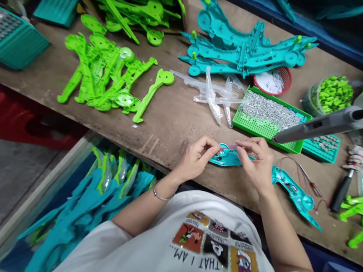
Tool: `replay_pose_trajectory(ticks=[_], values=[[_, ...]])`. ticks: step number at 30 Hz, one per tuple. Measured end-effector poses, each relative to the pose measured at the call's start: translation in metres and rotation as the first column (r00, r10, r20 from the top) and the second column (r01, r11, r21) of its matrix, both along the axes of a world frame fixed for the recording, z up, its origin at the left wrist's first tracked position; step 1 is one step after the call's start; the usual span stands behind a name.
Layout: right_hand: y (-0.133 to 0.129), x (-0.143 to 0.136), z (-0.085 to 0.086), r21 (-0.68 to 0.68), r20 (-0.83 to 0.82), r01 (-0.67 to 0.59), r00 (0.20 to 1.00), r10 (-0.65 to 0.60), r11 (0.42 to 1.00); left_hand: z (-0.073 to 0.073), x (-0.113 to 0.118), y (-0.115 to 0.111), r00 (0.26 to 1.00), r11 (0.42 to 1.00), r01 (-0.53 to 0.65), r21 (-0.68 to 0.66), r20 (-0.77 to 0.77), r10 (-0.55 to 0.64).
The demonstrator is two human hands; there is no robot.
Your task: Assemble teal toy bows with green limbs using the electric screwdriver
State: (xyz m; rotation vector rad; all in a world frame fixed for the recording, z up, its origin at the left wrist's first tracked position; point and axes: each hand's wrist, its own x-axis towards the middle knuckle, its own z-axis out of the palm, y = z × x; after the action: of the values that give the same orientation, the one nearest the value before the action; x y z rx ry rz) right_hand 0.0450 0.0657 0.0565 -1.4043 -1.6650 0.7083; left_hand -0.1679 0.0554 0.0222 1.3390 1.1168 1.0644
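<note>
A long teal plastic shell half (291, 192) lies on the bench in front of me, its hollow side up. Over its left part, my left hand (199, 157) pinches a thin reddish wire (225, 148) beside the round end. The fingers of my right hand (256, 160) close on the same wire a little further right, above the shell's middle. My right hand hides part of the shell. More thin wire runs out on the right, close to a slim tool with a red handle (316, 189).
Lime-green parts (103, 75) lie in a pile to the left. Clear plastic pieces (211, 96), a green basket of small metal pieces (266, 131) and teal shells (243, 51) stand behind my hands. A grey rod-like tool (317, 125) hangs in from the right, near a hammer (342, 191).
</note>
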Motion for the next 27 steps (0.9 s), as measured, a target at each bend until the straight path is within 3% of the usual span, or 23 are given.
replay_pose_trajectory(ticks=[5,16,19,22,25,27], values=[[0.002,0.007,0.003,0.178,0.142,-0.118,0.986,0.093,0.977,0.003,-0.001,0.000,0.993,0.999,-0.002,0.032,-0.114,0.005],[-0.012,-0.005,0.015,0.384,0.303,-0.081,0.952,-0.043,0.920,0.013,0.000,-0.002,0.949,0.981,0.044,0.189,-0.313,0.018],[-0.020,-0.008,0.021,0.349,0.275,-0.101,0.961,0.001,0.932,0.014,0.000,-0.002,0.945,0.978,0.028,0.205,-0.325,0.041],[-0.025,-0.007,0.025,0.214,0.231,-0.129,0.970,0.078,0.968,0.013,-0.001,-0.002,0.960,0.987,-0.008,0.163,-0.276,0.053],[-0.024,-0.002,0.023,0.091,0.236,-0.136,0.965,0.111,0.987,0.010,-0.002,-0.003,0.981,0.996,-0.025,0.089,-0.188,0.041],[-0.022,0.001,0.017,0.102,0.258,-0.124,0.961,0.094,0.987,0.008,-0.003,-0.002,0.989,0.999,-0.022,0.047,-0.145,0.029]])
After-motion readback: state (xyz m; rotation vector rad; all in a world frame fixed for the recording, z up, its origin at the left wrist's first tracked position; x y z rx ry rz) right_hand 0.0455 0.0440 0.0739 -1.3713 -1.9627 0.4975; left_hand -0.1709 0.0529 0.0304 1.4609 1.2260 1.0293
